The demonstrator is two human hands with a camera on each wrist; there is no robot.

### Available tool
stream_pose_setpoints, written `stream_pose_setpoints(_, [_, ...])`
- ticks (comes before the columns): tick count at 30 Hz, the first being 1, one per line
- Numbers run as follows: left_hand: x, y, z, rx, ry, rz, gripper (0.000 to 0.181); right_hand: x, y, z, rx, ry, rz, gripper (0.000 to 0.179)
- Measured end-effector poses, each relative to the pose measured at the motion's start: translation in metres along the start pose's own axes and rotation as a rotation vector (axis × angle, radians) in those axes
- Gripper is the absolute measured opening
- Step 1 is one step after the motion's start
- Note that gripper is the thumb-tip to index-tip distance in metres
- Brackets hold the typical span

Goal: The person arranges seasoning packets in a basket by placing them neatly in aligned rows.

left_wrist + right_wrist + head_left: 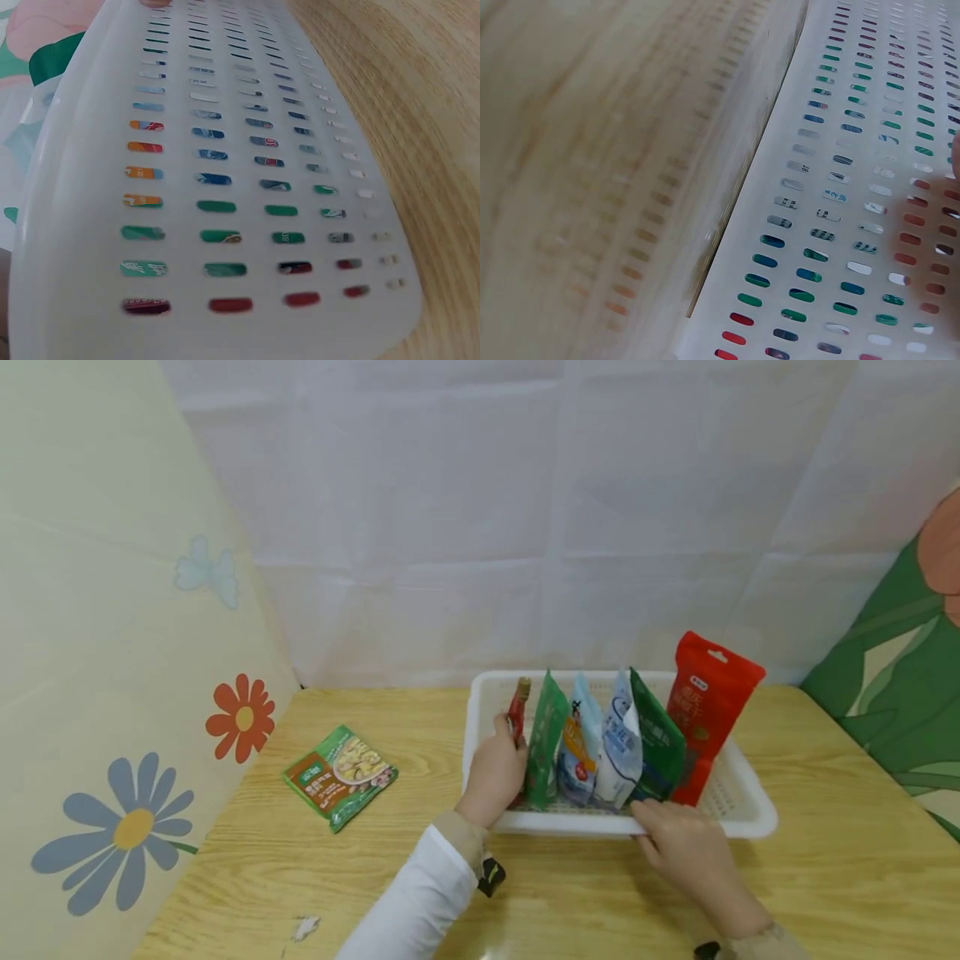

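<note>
A white plastic basket point(570, 824) with slotted sides stands on the table. At its left end, my left hand point(495, 772) holds a narrow red pack point(519, 700) with a brownish top, inside the basket. My right hand point(686, 843) grips the basket's front rim, fingers over the edge. Upright in the basket stand a green packet point(546, 739), a blue and orange packet point(579, 756), a white and blue packet point(621, 747), a dark green packet point(662, 739) and a tall red packet point(708, 710). Both wrist views show the slotted basket wall point(180, 247) with coloured packs behind it.
A green and brown food packet point(341, 777) lies flat on the wooden table point(420, 735), left of the basket. White sheeting point(420, 527) hangs behind the table. Flower-patterned panels point(112, 652) flank both sides. A pale chipped patch point(306, 928) marks the table's front left.
</note>
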State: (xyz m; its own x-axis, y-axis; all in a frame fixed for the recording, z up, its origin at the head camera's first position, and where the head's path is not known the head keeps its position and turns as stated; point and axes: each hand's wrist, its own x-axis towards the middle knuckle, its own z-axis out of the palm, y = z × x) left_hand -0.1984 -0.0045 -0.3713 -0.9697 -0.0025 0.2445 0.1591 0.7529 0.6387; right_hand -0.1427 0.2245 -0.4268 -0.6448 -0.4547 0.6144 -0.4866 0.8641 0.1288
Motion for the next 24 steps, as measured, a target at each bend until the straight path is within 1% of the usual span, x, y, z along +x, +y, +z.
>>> stream_pose_setpoints(2, [0.0002,-0.0005,0.0001,0.008,0.001,-0.001,0.036,0.0003,0.0004,-0.0005,0.001,-0.006,0.001,0.017])
stream_pose_setpoints(7, [0.0014,-0.0013,0.0006,0.043,0.024,0.009,0.033,0.0002,0.0005,-0.0005,0.012,0.014,-0.014,0.012])
stream_pose_setpoints(11, [0.0029,-0.0022,0.0014,0.072,0.038,0.013,0.03,-0.0004,0.0005,0.0006,0.012,0.009,-0.011,0.014])
stream_pose_setpoints(14, [0.0037,-0.0024,0.0018,0.074,0.039,0.009,0.03,-0.0004,0.0006,0.001,0.01,0.008,-0.01,0.014])
stream_pose_setpoints(20, [0.0031,-0.0017,0.0023,0.069,0.026,-0.019,0.039,-0.0003,0.0007,0.001,0.017,0.02,-0.017,0.01])
stream_pose_setpoints(22, [0.0017,-0.0012,0.0027,0.085,0.019,-0.023,0.046,-0.0004,0.0005,0.0007,0.019,0.021,-0.015,0.01])
stream_pose_setpoints(24, [0.0,-0.0007,0.0032,0.096,-0.001,-0.032,0.056,-0.0005,0.0002,0.0005,0.018,0.015,-0.011,0.01])
